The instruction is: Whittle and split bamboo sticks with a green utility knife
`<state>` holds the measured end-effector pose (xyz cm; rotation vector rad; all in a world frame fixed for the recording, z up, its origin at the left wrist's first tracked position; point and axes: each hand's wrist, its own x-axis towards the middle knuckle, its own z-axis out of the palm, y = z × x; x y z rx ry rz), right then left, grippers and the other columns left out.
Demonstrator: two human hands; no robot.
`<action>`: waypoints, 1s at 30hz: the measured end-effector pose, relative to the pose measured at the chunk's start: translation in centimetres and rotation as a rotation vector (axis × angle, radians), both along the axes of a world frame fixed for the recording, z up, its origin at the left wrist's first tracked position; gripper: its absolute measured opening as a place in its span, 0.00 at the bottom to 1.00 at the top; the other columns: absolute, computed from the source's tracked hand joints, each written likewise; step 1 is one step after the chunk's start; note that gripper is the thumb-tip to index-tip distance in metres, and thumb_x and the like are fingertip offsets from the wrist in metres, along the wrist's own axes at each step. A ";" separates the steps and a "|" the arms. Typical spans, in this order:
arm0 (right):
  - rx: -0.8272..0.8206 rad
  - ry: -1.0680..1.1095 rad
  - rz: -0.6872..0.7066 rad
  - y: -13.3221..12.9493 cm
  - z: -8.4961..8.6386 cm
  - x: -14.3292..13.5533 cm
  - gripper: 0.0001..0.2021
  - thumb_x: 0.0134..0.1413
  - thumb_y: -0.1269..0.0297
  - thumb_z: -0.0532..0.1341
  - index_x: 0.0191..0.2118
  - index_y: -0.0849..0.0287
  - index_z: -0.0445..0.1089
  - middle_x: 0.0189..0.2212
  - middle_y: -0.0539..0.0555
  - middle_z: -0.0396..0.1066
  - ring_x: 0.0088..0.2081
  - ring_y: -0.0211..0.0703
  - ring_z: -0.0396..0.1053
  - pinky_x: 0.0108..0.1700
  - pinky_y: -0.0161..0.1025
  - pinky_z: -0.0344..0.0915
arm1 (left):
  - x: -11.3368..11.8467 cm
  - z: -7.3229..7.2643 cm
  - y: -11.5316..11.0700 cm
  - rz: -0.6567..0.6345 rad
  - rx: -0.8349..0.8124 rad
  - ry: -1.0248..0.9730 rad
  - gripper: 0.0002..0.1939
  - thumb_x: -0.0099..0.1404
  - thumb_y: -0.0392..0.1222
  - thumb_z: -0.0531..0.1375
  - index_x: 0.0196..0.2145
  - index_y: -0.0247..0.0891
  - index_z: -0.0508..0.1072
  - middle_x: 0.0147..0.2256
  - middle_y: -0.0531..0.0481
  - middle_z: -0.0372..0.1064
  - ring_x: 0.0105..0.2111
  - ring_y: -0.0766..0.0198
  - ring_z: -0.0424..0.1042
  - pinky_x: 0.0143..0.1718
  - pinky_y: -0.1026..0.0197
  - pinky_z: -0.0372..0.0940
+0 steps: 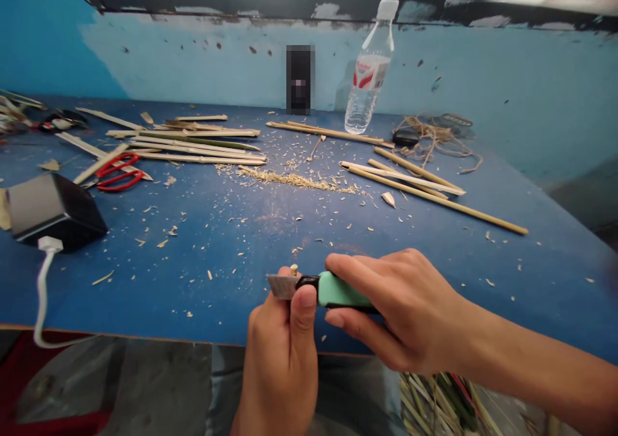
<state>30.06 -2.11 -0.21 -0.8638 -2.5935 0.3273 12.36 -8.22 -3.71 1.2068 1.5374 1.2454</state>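
My right hand (pixel 410 313) grips a utility knife (pixel 342 291) with a mint-green and black handle. Its bare blade (pixel 282 286) points left, across the top of my left hand (pixel 280 352). The left fingers are closed around a thin bamboo stick (pixel 293 270); only its pale tip shows above the blade, and the rest is hidden in the hand. My left thumb rests against the black front part of the knife. Both hands are over the near edge of the blue table (pixel 232 249).
Shavings (pixel 294 178) lie mid-table. Bamboo strips (pixel 193 149) and red-handled scissors (pixel 120 172) are on the left, near a black box (pixel 58 210) with a white cable. Bamboo sticks (pixel 434 198) and twine (pixel 439 133) lie right. A water bottle (pixel 369 82) stands at the back.
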 end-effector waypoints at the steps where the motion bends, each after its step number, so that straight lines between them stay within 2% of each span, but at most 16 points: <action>1: 0.050 -0.002 -0.018 -0.2 0.0 -0.1 0.19 0.77 0.48 0.48 0.50 0.59 0.66 0.28 0.48 0.71 0.21 0.41 0.63 0.25 0.42 0.46 | 0.0 0.1 0.0 0.002 -0.005 0.008 0.29 0.75 0.66 0.53 0.27 0.40 0.66 0.25 0.51 0.64 0.28 0.61 0.65 0.27 0.62 0.57; 7: 0.370 -0.053 -0.101 -0.8 -0.3 -0.4 0.19 0.76 0.50 0.49 0.54 0.60 0.65 0.26 0.50 0.70 0.19 0.44 0.64 0.24 0.44 0.48 | 0.3 0.7 -0.2 0.024 -0.011 0.013 0.32 0.72 0.70 0.54 0.24 0.41 0.62 0.23 0.53 0.64 0.23 0.65 0.59 0.24 0.60 0.52; 11: 0.398 -0.023 -0.128 -0.8 -0.7 -0.6 0.20 0.76 0.51 0.49 0.55 0.63 0.65 0.26 0.50 0.70 0.20 0.44 0.66 0.24 0.44 0.51 | 0.4 0.9 -0.3 0.078 -0.033 -0.004 0.32 0.70 0.71 0.56 0.23 0.41 0.59 0.24 0.53 0.65 0.25 0.65 0.60 0.28 0.62 0.57; 14: 0.317 0.025 -0.105 -0.3 -0.9 -0.6 0.21 0.77 0.51 0.47 0.55 0.64 0.65 0.27 0.51 0.72 0.21 0.44 0.68 0.24 0.43 0.52 | 0.0 1.2 0.1 0.099 -0.038 -0.002 0.32 0.69 0.69 0.59 0.23 0.41 0.58 0.25 0.54 0.65 0.26 0.65 0.62 0.29 0.64 0.60; 17: 0.203 0.077 -0.051 0.5 -1.0 -0.1 0.20 0.77 0.51 0.48 0.54 0.64 0.65 0.29 0.51 0.73 0.24 0.43 0.69 0.24 0.41 0.51 | -0.3 1.2 0.4 -0.019 -0.019 0.069 0.27 0.71 0.66 0.59 0.27 0.39 0.68 0.24 0.55 0.62 0.24 0.66 0.59 0.25 0.65 0.58; 19: 0.126 0.128 -0.025 1.1 -0.9 0.2 0.19 0.76 0.52 0.51 0.53 0.63 0.66 0.30 0.51 0.74 0.25 0.41 0.68 0.26 0.40 0.51 | -0.2 1.0 0.2 -0.054 -0.016 0.015 0.25 0.70 0.64 0.60 0.30 0.39 0.69 0.25 0.55 0.62 0.24 0.67 0.59 0.23 0.66 0.57; 22: -0.085 0.150 0.077 1.6 -0.4 0.6 0.18 0.75 0.51 0.53 0.52 0.62 0.66 0.30 0.49 0.71 0.26 0.39 0.64 0.28 0.39 0.52 | 0.1 0.4 -1.1 0.038 -0.077 -0.181 0.19 0.70 0.61 0.62 0.37 0.41 0.72 0.31 0.52 0.69 0.29 0.64 0.66 0.27 0.65 0.62; 25: -0.352 0.105 0.253 2.0 0.2 0.7 0.18 0.73 0.49 0.55 0.50 0.60 0.69 0.28 0.46 0.65 0.26 0.37 0.59 0.29 0.38 0.51 | 0.0 -0.2 -2.3 0.142 -0.148 -0.345 0.19 0.70 0.57 0.63 0.51 0.44 0.73 0.46 0.45 0.74 0.39 0.57 0.73 0.35 0.61 0.68; 27: -0.426 0.094 0.283 2.1 0.4 0.7 0.17 0.72 0.49 0.56 0.49 0.59 0.69 0.27 0.45 0.63 0.26 0.37 0.57 0.29 0.37 0.50 | -0.4 -0.2 -2.4 0.083 -0.166 -0.418 0.16 0.70 0.55 0.63 0.51 0.46 0.72 0.46 0.47 0.73 0.36 0.59 0.72 0.33 0.62 0.68; 30: -0.406 0.082 0.240 2.2 0.3 0.6 0.17 0.72 0.49 0.56 0.50 0.59 0.69 0.29 0.45 0.64 0.27 0.37 0.57 0.30 0.38 0.48 | -1.2 0.4 -1.7 -0.142 -0.185 -0.499 0.09 0.73 0.52 0.61 0.42 0.45 0.68 0.32 0.54 0.64 0.25 0.67 0.61 0.26 0.67 0.62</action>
